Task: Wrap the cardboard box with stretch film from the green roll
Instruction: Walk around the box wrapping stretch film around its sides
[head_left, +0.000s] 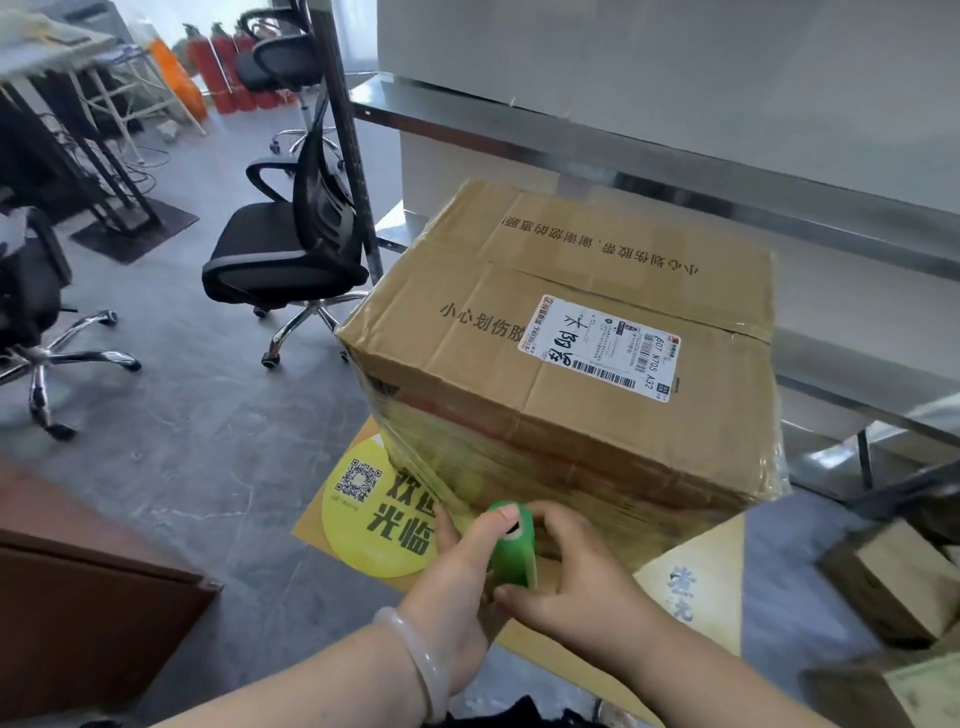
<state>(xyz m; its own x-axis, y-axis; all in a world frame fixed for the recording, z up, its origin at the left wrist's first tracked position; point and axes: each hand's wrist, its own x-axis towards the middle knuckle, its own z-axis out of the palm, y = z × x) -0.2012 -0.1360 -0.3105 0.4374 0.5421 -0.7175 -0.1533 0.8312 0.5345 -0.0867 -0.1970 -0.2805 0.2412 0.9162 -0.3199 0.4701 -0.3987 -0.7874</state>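
A large cardboard box with a white shipping label on top stands on a yellow floor mat. Shiny stretch film covers its lower near side. The green roll stands upright against the box's bottom near edge. My left hand grips the roll from the left, thumb on its top end. My right hand holds it from the right, fingers curled around its side and thumb under its lower end. Film runs from the roll up to the box's left corner.
Two black office chairs stand on the grey floor to the left. A metal shelf frame runs behind the box. Smaller cardboard boxes lie at the right. A brown panel sits at the lower left.
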